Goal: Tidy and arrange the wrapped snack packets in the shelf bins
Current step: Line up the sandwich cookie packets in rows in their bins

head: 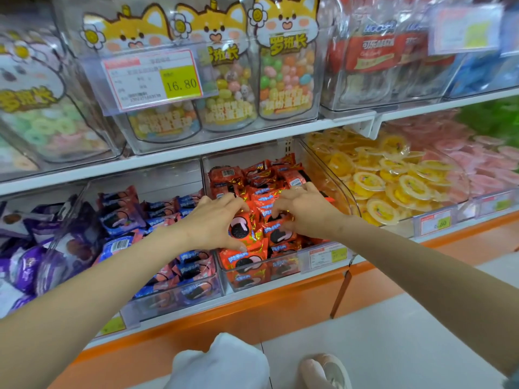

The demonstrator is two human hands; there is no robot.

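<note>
Packets [261,192] in red wrappers lay heaped in a clear bin [283,276] on the lower shelf, piled from its back wall to its front lip, many showing a dark cookie. Both hands reached into that bin from the front. The left hand [213,220] gripped the front packet [240,228] near the bin's middle, thumb under its near edge and fingers curled over its far edge. The right hand [304,211] sat just right of it, palm down, fingers hooked onto the heap; whether it held any one wrapper could not be told. Left of the bin, a neighbouring bin held blue packets [168,214], and further left lay purple packets [28,248]. Right of the bin sat yellow jelly cups [393,178], with pink ones [477,167] beyond. A price tag [325,256] hung at the bin's front right corner. On the shelf above the bin stood candy jars [286,68] and a tag reading 16.80 [153,80]. Below the bin, on the floor, were a shoe [328,372] and white cloth [222,363].
</note>
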